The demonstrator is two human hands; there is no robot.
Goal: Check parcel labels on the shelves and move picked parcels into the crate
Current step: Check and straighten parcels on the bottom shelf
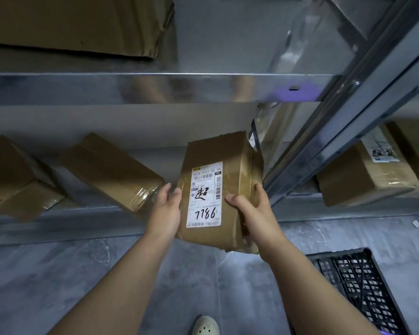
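Note:
I hold a brown taped cardboard parcel (232, 165) in front of the lower shelf, tilted with its white label (205, 194) facing me; "7786" is handwritten on it. My left hand (166, 209) grips the parcel's left edge. My right hand (250, 209) clasps its right side, thumb on the front. The black lattice crate (358, 286) stands on the floor at the lower right, below and right of the parcel.
Other brown parcels lie on the lower metal shelf (58, 228) to the left (111, 170) and far left (12, 175). A labelled parcel (368, 170) sits in the neighbouring bay behind a slanted steel upright (336, 131). A large box (78, 22) rests on the upper shelf. My shoe (206, 326) is on the grey floor.

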